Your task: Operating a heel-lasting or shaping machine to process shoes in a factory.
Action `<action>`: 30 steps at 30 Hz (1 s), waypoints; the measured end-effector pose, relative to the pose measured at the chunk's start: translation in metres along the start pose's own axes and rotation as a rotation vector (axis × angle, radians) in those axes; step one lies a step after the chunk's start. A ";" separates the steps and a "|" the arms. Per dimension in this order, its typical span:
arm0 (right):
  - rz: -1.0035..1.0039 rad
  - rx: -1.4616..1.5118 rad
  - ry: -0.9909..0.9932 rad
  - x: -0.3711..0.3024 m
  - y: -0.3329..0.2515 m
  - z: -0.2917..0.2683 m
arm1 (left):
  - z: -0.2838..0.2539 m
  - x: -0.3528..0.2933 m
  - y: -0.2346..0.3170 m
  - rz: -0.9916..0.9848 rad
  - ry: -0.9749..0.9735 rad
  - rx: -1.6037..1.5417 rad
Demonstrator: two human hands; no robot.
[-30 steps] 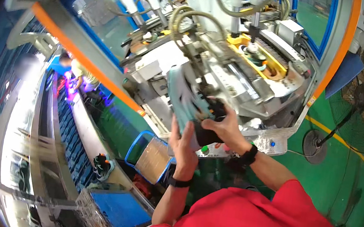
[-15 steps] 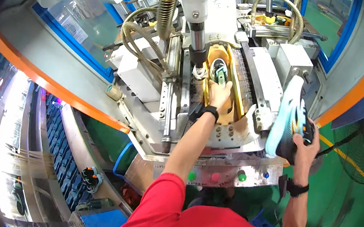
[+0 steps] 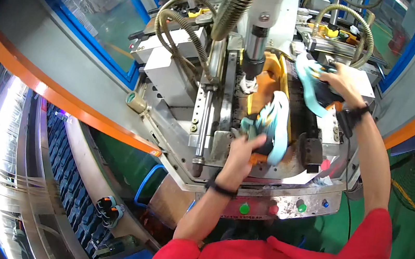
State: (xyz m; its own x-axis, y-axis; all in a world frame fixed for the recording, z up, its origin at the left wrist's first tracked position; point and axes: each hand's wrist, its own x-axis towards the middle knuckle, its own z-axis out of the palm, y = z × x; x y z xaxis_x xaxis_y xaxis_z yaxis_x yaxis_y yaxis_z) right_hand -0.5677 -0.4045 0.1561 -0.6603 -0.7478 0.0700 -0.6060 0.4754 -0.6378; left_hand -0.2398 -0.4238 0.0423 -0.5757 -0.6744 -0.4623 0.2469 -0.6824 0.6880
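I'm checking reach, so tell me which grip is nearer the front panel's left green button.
Left. The left grip, holding a shoe, is beyond the green button; the right grip, holding another shoe, is much farther beyond it and off to the right.

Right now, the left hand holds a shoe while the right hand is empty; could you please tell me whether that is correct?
Not quite: the head view shows the right hand holding a second shoe. The left hand does hold a shoe, as you said.
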 end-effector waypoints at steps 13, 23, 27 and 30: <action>-0.064 -0.268 0.025 0.018 -0.018 0.256 | -0.106 -0.340 -0.040 0.487 0.814 0.018; -0.880 0.281 -0.379 -0.306 -0.028 0.217 | -0.100 -0.386 -0.162 0.402 1.143 -0.487; -0.954 0.217 -0.599 -0.339 0.049 0.324 | -0.087 -0.415 -0.198 0.454 1.110 -0.671; -1.119 0.243 -0.593 -0.338 0.058 0.347 | -0.074 -0.446 -0.235 0.583 1.172 -0.802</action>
State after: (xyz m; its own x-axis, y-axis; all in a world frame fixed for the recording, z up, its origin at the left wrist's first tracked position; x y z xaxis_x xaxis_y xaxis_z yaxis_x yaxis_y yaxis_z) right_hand -0.2256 -0.2847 -0.1712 0.4866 -0.8030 0.3441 -0.5619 -0.5893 -0.5806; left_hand 0.0164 0.0165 0.0454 0.5709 -0.4669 -0.6753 0.7763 0.0393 0.6291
